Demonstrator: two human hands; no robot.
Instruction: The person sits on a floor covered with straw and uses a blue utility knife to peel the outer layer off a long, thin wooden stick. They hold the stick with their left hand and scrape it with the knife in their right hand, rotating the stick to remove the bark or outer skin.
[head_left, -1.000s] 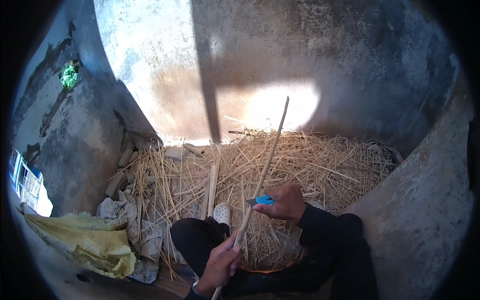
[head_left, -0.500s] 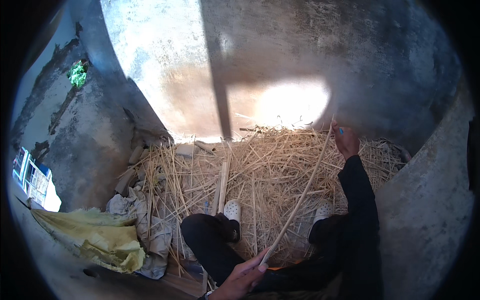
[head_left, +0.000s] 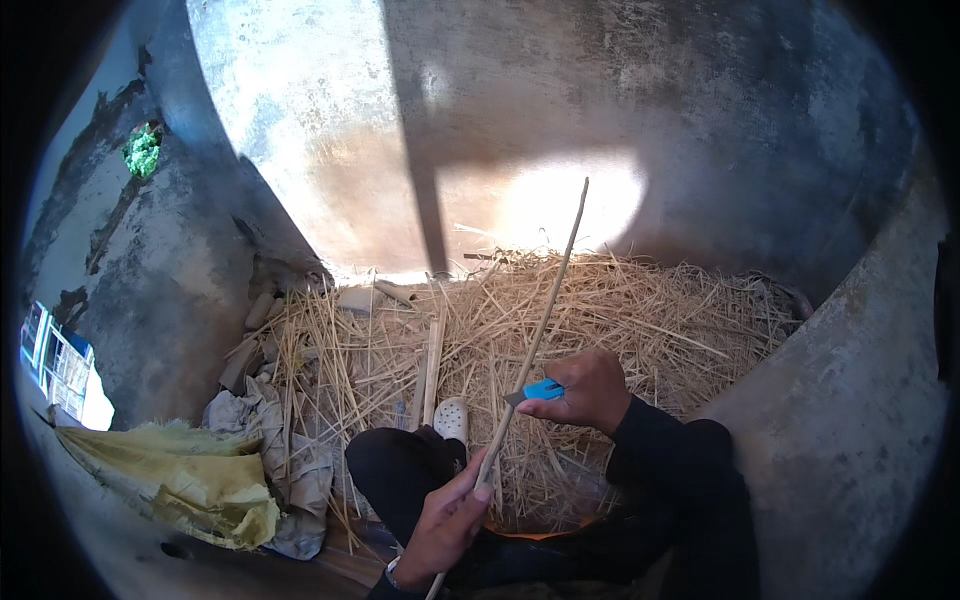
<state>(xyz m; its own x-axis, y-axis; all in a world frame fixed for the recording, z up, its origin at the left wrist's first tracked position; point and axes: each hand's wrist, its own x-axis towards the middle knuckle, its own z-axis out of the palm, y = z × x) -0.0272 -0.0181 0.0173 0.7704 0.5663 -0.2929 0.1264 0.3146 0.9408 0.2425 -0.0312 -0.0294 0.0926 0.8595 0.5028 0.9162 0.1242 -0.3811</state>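
My left hand is closed round the lower part of a long, thin, pale wooden stick. The stick slants up and away, its far tip in front of the sunlit wall, and its lower end passes below my hand. In my right hand is a blue-handled utility knife, gripped in the fist with the thumb along it. Its short dark blade meets the stick a little above my left hand; whether it cuts in is too small to tell.
Dry straw-like strips and shavings cover the floor up to the wall. Two flat wooden slats lie by my shoe. A yellow sheet and a grey cloth lie at the left.
My right hand has come down from the stick's far end toward my left hand, bringing the knife blade to the stick. The stick now stands steeper, and my left hand has shifted slightly left.
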